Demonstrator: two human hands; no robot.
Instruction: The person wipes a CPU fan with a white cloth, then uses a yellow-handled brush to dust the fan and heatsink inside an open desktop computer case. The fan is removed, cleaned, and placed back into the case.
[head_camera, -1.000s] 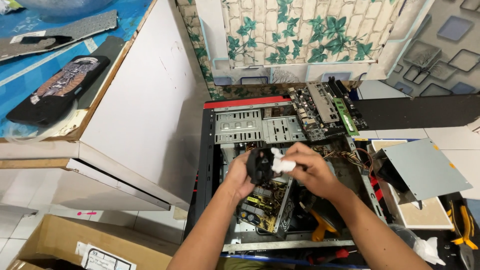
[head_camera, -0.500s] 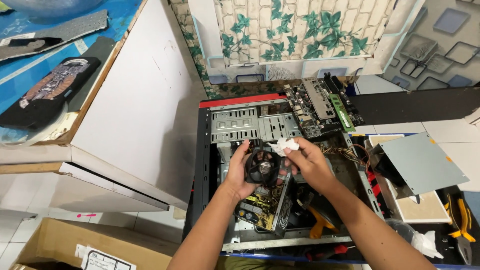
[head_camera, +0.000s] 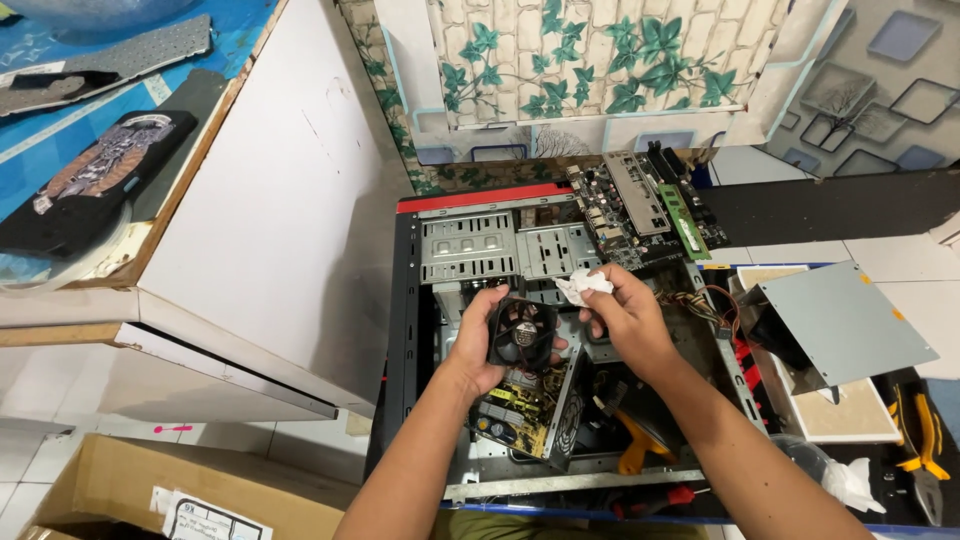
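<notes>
My left hand (head_camera: 478, 335) grips a small black square cooling fan (head_camera: 522, 334) by its left edge, above the open computer case (head_camera: 404, 330). My right hand (head_camera: 625, 318) pinches a crumpled white tissue (head_camera: 581, 287) just up and right of the fan, slightly off its corner. Under the hands lies an opened power supply with a green-yellow circuit board (head_camera: 515, 418).
A motherboard (head_camera: 640, 210) leans at the case's far end. A grey metal cover (head_camera: 845, 322) lies right of the case, with yellow-handled pliers (head_camera: 920, 440) near it. A white cabinet (head_camera: 270, 200) stands left, a cardboard box (head_camera: 120, 490) at bottom left.
The fan and both hands rose slightly within the case. The tissue moved off the fan's face toward its upper right corner.
</notes>
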